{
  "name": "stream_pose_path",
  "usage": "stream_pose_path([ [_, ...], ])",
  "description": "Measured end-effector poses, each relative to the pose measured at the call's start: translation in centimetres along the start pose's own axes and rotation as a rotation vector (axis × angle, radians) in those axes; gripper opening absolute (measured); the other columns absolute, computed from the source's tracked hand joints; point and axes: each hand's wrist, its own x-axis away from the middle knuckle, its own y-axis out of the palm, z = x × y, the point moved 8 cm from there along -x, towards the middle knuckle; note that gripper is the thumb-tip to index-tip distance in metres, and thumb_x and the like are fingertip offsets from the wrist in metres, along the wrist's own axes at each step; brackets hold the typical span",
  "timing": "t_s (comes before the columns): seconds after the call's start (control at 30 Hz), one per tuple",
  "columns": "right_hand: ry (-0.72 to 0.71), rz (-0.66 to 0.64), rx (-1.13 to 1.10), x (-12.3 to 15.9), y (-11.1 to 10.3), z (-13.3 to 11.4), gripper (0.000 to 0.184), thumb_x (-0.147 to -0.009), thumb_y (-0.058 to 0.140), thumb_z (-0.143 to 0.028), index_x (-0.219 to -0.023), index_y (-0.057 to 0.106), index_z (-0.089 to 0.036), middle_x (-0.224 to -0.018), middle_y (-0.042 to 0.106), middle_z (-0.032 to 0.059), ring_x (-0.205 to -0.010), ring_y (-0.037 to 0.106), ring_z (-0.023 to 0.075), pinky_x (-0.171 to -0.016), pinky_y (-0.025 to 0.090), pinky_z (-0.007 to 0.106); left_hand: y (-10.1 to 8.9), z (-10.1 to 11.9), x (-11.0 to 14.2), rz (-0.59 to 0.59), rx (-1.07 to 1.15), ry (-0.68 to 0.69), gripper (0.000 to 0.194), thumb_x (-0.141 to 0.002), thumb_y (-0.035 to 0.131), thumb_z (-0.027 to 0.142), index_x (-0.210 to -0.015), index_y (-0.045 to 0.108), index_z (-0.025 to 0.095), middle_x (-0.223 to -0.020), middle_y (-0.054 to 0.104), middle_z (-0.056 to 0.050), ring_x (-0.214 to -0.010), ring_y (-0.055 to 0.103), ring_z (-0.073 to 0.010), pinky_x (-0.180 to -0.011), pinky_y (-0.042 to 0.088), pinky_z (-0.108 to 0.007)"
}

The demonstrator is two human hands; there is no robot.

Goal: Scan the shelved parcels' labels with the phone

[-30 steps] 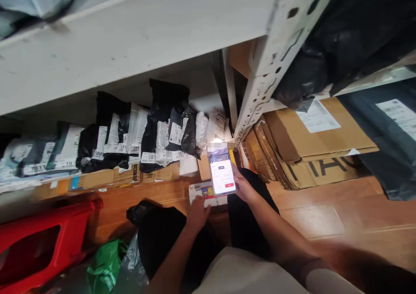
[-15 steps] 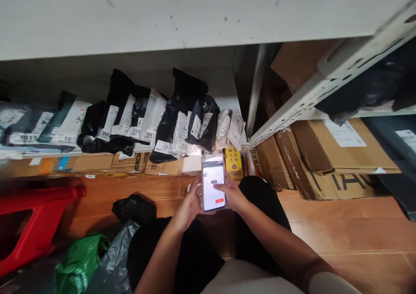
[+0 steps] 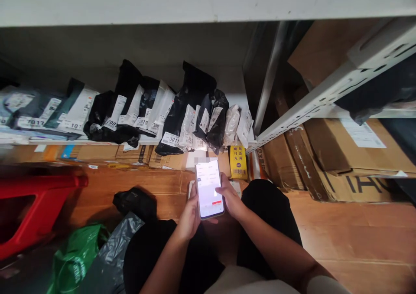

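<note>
A smartphone (image 3: 209, 190) with a lit, mostly white screen and a red button near its bottom is held upright in front of my knees. My left hand (image 3: 190, 216) wraps around its left side, with fingertips showing under the lower edge. At the right side is my right hand (image 3: 232, 197), its thumb over the screen and its other fingers largely hidden behind the phone. Beyond the phone, black and white bagged parcels (image 3: 172, 125) with numbered labels stand in a row on a shelf (image 3: 146, 143).
Cardboard boxes (image 3: 97, 155) sit under the shelf, beside a yellow package (image 3: 238, 161). A perforated rack post (image 3: 325, 90) and larger cartons (image 3: 351, 155) are on the right. To the left lie a red plastic stool (image 3: 61, 207), a black bag (image 3: 136, 203) and a green bag (image 3: 78, 253).
The phone has shifted slightly left and down in view, and its screen now shows a different page without the small dark pop-up. The shelf view has shifted a little.
</note>
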Motion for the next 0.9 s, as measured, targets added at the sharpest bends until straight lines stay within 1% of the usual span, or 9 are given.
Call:
stream_pose_path([
  [0.07,0.020,-0.097,0.007,0.5,0.2,0.2,0.047,-0.068,0.058,-0.022,-0.114,0.055,-0.024,-0.110,0.068,0.0039,-0.105,0.062,0.0285,-0.092,0.047,0.043,-0.5,-0.1,0.5,0.043,0.063,0.051,0.078,-0.086,0.063,0.050,-0.153,0.027,0.035,-0.150,0.046,-0.011,-0.114,0.063,-0.0330,-0.069,0.063,-0.038],
  [0.17,0.047,-0.193,0.035,1.4,0.4,0.2,0.056,-0.072,0.056,-0.020,-0.127,0.049,-0.024,-0.120,0.066,0.0051,-0.113,0.060,0.0290,-0.097,0.045,0.046,-0.6,-0.9,1.2,0.080,0.118,0.035,0.079,-0.082,0.065,0.042,-0.152,0.028,0.038,-0.146,0.050,-0.008,-0.112,0.063,-0.0333,-0.070,0.063,-0.040],
  [0.33,0.025,-0.217,0.056,2.6,-0.1,-0.5,0.053,-0.082,0.056,-0.022,-0.134,0.045,-0.024,-0.131,0.063,0.0069,-0.121,0.057,0.0282,-0.103,0.042,0.048,0.8,-1.7,2.5,0.128,0.073,-0.032,0.085,-0.075,0.066,0.032,-0.152,0.029,0.034,-0.134,0.059,-0.010,-0.104,0.066,-0.0315,-0.066,0.063,-0.036],
  [0.47,0.031,-0.290,-0.033,3.5,0.2,-0.7,0.062,-0.079,0.058,-0.020,-0.139,0.041,-0.025,-0.135,0.061,0.0072,-0.125,0.055,0.0289,-0.105,0.043,0.049,1.3,-2.2,3.3,0.258,-0.027,-0.051,0.091,-0.076,0.072,0.034,-0.153,0.025,0.031,-0.128,0.062,-0.013,-0.090,0.069,-0.0274,-0.054,0.059,-0.029],
  [0.57,0.057,-0.317,-0.040,4.1,0.2,-0.7,0.070,-0.078,0.057,-0.015,-0.143,0.037,-0.027,-0.140,0.058,0.0065,-0.129,0.052,0.0285,-0.107,0.041,0.049,1.2,-2.7,3.2,0.296,-0.088,-0.071,0.091,-0.076,0.073,0.036,-0.152,0.024,0.031,-0.123,0.064,-0.013,-0.080,0.069,-0.0255,-0.046,0.056,-0.027],
  [0.63,0.047,-0.311,0.010,4.3,0.0,-0.8,0.069,-0.080,0.055,-0.012,-0.145,0.037,-0.028,-0.145,0.054,0.0054,-0.133,0.049,0.0270,-0.111,0.037,0.048,1.0,-3.1,2.9,0.242,-0.032,-0.088,0.087,-0.075,0.069,0.034,-0.151,0.027,0.030,-0.123,0.064,-0.013,-0.085,0.069,-0.0273,-0.046,0.057,-0.029],
  [0.73,0.028,-0.317,0.056,4.2,-0.2,-1.1,0.068,-0.081,0.053,-0.012,-0.145,0.036,-0.029,-0.147,0.052,0.0050,-0.135,0.047,0.0271,-0.111,0.038,0.048,1.2,-3.1,2.3,0.068,0.101,-0.090,0.085,-0.070,0.060,0.028,-0.150,0.031,0.030,-0.128,0.062,-0.012,-0.103,0.066,-0.0329,-0.054,0.061,-0.033],
  [0.8,0.029,-0.320,0.037,4.0,-0.3,-1.3,0.070,-0.079,0.056,-0.014,-0.145,0.037,-0.027,-0.147,0.052,0.0055,-0.136,0.045,0.0285,-0.110,0.038,0.049,1.2,-2.8,2.0,-0.027,0.135,-0.091,0.088,-0.067,0.058,0.024,-0.151,0.031,0.031,-0.132,0.060,-0.010,-0.111,0.062,-0.0350,-0.061,0.063,-0.036],
  [0.9,0.037,-0.276,-0.005,3.5,-0.7,-1.3,0.069,-0.077,0.057,-0.015,-0.142,0.039,-0.027,-0.147,0.051,0.0048,-0.139,0.042,0.0284,-0.113,0.034,0.050,1.3,-2.3,1.7,-0.103,0.127,-0.123,0.099,-0.062,0.056,0.016,-0.154,0.025,0.033,-0.135,0.059,-0.008,-0.114,0.061,-0.0350,-0.069,0.063,-0.040],
])
